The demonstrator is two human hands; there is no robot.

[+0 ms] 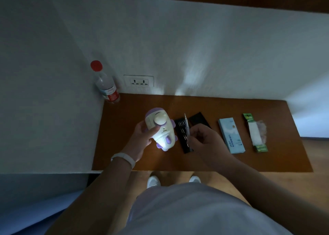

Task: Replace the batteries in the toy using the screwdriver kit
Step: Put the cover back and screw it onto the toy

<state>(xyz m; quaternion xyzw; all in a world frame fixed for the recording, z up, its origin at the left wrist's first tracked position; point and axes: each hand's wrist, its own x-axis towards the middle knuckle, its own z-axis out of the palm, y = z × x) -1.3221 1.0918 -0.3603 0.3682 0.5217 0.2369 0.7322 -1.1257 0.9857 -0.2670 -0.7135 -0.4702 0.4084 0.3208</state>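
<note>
My left hand (142, 137) grips a white and purple toy (161, 129) above the brown table (249, 161), left of centre. The toy's underside faces up, with a round white knob on it. My right hand (203, 140) pinches a slim silver screwdriver (187, 126), whose tip points away from me. Under the screwdriver lies the open black bit tray (182, 138) of the screwdriver kit, with its black lid (199, 121) beside it. A green pack of batteries (254, 133) lies at the right end of the table.
A light blue box (231, 136) lies between the kit and the battery pack. A clear bottle with a red cap (106, 82) stands in the far left corner by a wall socket (138, 81). White walls close the left, back and right sides.
</note>
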